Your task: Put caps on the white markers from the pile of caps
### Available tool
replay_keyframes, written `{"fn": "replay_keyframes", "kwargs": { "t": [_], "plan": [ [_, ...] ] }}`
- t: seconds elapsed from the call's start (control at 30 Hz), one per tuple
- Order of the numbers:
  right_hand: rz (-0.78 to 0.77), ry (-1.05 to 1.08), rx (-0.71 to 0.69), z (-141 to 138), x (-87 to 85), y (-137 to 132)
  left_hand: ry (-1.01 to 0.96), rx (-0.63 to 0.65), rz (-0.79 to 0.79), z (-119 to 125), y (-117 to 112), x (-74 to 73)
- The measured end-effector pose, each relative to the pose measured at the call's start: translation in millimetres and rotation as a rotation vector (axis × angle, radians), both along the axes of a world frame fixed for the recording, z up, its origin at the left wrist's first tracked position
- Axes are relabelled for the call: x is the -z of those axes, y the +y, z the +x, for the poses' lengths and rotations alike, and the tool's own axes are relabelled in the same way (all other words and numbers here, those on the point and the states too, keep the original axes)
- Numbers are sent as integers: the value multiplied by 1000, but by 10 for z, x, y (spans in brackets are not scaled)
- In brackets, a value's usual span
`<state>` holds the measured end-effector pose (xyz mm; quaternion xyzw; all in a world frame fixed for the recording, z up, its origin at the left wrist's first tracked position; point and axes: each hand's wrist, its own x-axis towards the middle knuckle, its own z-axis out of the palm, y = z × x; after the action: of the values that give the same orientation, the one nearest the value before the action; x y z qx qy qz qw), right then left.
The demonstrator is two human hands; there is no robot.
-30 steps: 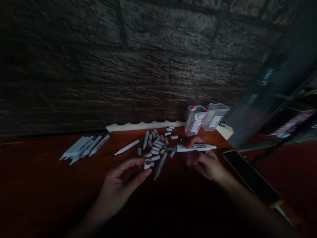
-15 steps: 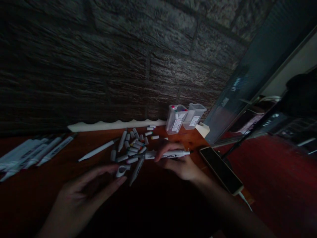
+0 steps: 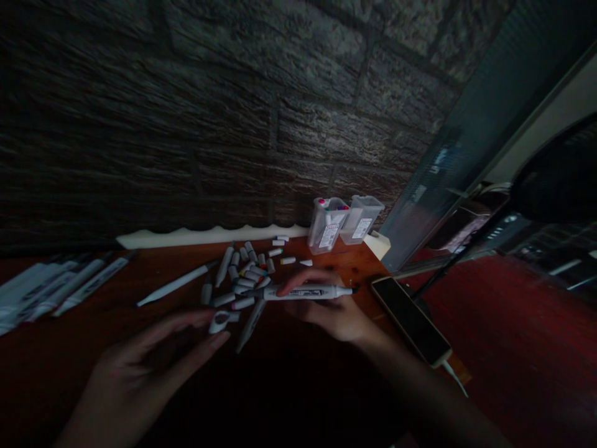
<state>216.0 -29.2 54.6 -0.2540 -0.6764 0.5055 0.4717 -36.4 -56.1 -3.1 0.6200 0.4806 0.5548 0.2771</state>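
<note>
Between the thumb and fingertips of my left hand (image 3: 135, 367) is a pale marker cap (image 3: 219, 322), its hollow end facing me. My right hand (image 3: 326, 308) grips a white marker (image 3: 303, 292) with print along its barrel; it lies level, both dark tips bare. Just past the hands, a loose heap of marker caps (image 3: 252, 274) with coloured ends spreads over the brown table (image 3: 196, 373). Below the held marker's left end, another marker (image 3: 250, 325) lies slanted. An uncapped white marker (image 3: 175, 284) rests left of the heap.
Several markers (image 3: 91, 286) lie in a row at the far left. Two clear plastic containers (image 3: 328, 227) stand by the stone wall (image 3: 233, 124), the left one with coloured pieces inside. A phone (image 3: 410, 320) with a white cable lies by the right edge, near a black stand (image 3: 459, 261).
The whole scene has shifted slightly left in view. My right hand's forefinger sits a little farther left along the marker. Both hands keep hold of the same things.
</note>
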Motion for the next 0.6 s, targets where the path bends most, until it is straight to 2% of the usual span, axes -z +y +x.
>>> {"fn": "replay_keyframes", "kwargs": {
  "t": [0.1, 0.23, 0.4, 0.5, 0.6],
  "plan": [
    [3, -6, -1, 0, 3, 5, 96, -18, 4, 1, 3, -5],
    [6, 6, -16, -9, 2, 12, 115, -25, -23, 7, 9, -32],
    [-2, 11, 8, -28, -18, -12, 125, -38, -138, 82, -35, -199],
    [-13, -33, 69, -41, -31, -36, 86, 20, -75, 144, -47, -278],
    [6, -86, 111, -63, -22, -46, 108, 34, -24, 152, -27, -267]
  ]
}}
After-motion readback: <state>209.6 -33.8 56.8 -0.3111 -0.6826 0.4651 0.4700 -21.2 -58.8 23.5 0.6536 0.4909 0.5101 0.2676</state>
